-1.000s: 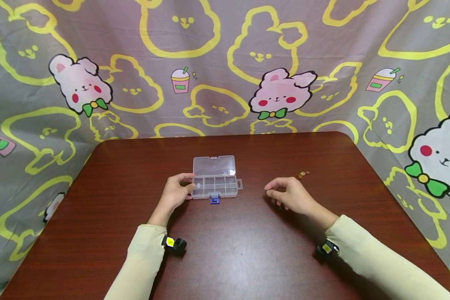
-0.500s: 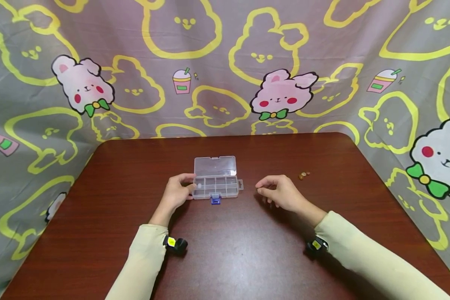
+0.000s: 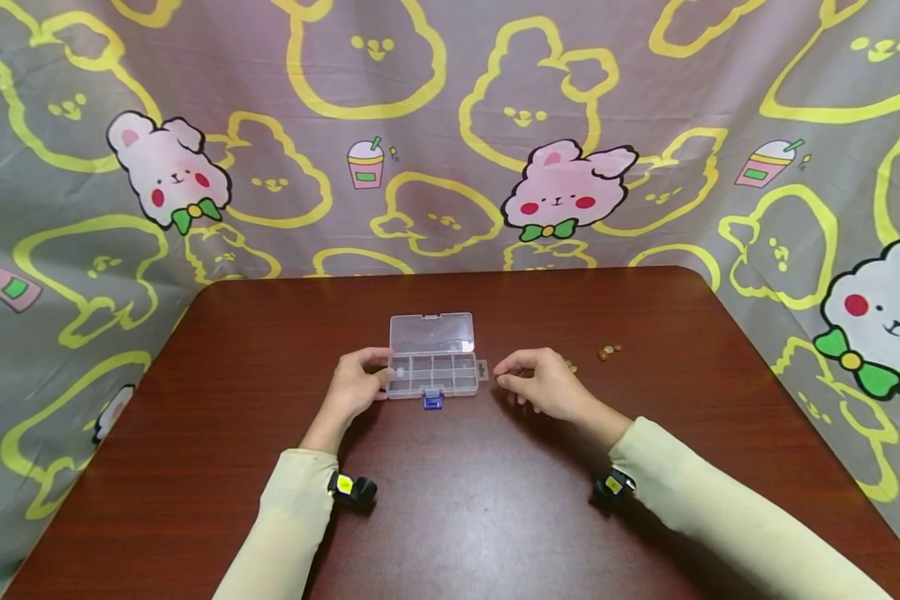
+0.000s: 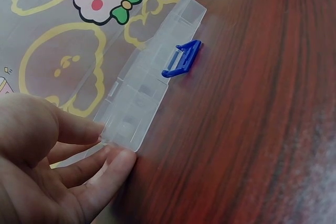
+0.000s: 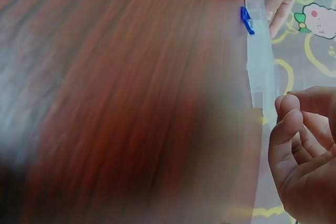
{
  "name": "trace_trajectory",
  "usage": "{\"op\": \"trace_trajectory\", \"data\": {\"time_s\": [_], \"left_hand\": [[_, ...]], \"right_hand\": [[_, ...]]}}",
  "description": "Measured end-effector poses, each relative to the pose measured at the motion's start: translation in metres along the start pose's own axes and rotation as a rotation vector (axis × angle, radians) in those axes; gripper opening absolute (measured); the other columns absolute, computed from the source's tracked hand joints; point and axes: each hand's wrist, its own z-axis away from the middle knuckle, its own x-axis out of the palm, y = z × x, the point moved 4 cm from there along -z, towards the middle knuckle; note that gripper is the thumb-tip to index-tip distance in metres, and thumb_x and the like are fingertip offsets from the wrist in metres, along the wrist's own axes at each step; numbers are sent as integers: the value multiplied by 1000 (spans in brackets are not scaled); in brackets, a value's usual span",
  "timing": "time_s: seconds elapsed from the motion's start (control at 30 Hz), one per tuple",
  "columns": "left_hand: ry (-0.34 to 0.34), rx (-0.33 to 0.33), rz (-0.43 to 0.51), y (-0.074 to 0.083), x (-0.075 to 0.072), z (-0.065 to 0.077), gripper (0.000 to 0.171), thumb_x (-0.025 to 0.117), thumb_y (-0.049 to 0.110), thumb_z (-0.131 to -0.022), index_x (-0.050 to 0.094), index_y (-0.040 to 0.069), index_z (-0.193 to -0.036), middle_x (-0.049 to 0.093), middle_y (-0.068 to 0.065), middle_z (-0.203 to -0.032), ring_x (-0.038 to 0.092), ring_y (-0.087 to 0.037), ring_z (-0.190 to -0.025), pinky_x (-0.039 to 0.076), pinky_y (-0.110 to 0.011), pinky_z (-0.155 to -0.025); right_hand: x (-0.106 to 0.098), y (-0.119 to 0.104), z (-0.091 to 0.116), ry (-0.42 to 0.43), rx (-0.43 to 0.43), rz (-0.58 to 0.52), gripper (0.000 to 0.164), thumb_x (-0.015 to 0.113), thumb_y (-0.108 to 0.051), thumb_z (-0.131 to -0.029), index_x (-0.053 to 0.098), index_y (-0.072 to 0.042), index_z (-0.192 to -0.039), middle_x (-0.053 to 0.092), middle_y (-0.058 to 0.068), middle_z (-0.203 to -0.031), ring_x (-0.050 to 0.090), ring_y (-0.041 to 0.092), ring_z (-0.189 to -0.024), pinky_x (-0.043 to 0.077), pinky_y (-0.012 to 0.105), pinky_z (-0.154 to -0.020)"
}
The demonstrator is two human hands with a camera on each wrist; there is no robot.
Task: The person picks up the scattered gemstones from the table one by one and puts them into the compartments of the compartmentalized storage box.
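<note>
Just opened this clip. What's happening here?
A person is working at a table with bare hands. The left hand grips the left end of a clear compartment box, whose lid stands open. The right hand, just off the box's right end, seems to pinch something too small to identify. A few small brownish pieces lie on the table, farther right.

Room lies before the box (image 3: 456,392); lid (image 3: 432,332) blocks behind.
</note>
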Motion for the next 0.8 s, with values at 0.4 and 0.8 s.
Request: {"op": "trace_trajectory", "data": {"time_s": [0.4,0.8], "left_hand": [[-1,13,-1,0,0,0,35,62,-9,-91,64,-8,-125,64,-29,-115,61,-19,-73,59,-26,-56],[4,17,-2,0,0,0,35,62,-9,-91,64,-8,-125,64,-29,-115,61,-19,-73,59,-25,-56]], "right_hand": [[15,-6,-10,-13,-1,-4,9,72,-8,-92,75,-4,-100,65,17,-64,58,38,-50,44,29,-34],[23,-14,-21,-29,-25,-22,9,71,-7,-92,74,-2,-99,66,17,-72,60,41,-54,46,30,-36]]}}
